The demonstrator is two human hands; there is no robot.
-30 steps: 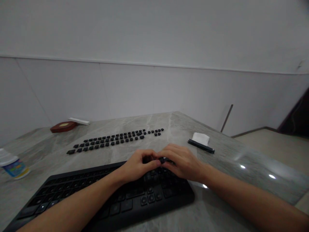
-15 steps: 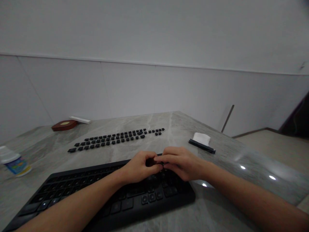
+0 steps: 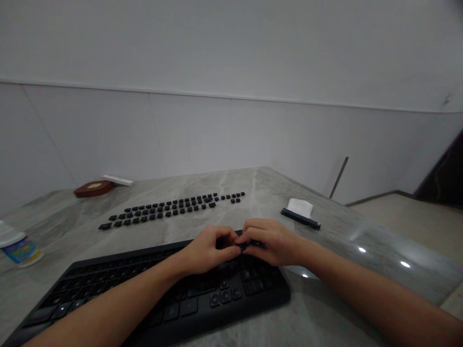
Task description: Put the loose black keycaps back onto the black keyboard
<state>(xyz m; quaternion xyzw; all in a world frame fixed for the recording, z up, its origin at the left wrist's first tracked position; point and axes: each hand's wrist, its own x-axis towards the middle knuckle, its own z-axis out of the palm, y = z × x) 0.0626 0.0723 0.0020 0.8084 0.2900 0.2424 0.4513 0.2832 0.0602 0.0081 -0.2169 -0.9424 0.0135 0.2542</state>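
Observation:
A black computer keyboard [image 3: 202, 313] lies at an angle before me, with many key positions bare and some keys in place near its front. Over its right part, my left hand [image 3: 210, 248] is closed, thumb and fingers pinched at a small black keycap [image 3: 243, 246]. My right hand [image 3: 273, 241] meets it from the other side, its fingers also closed around the keycap. Fingers hide most of this piece. Beyond the keyboard, loose black keycaps [image 3: 167, 214] are laid out in rows on the grey marbled table [image 3: 249, 180].
A dark bar-shaped brush [image 3: 301, 218] with white bristles or sheet lies at right. At left lies a white-capped bottle [image 3: 21, 248] with a blue label. Farther back are a reddish-brown box [image 3: 93, 189] and a white strip [image 3: 117, 180]. A wall stands behind.
Both hands stay together over the keyboard's right part. My right fingers have shifted slightly, and more of the black piece shows between them. The view has moved a little.

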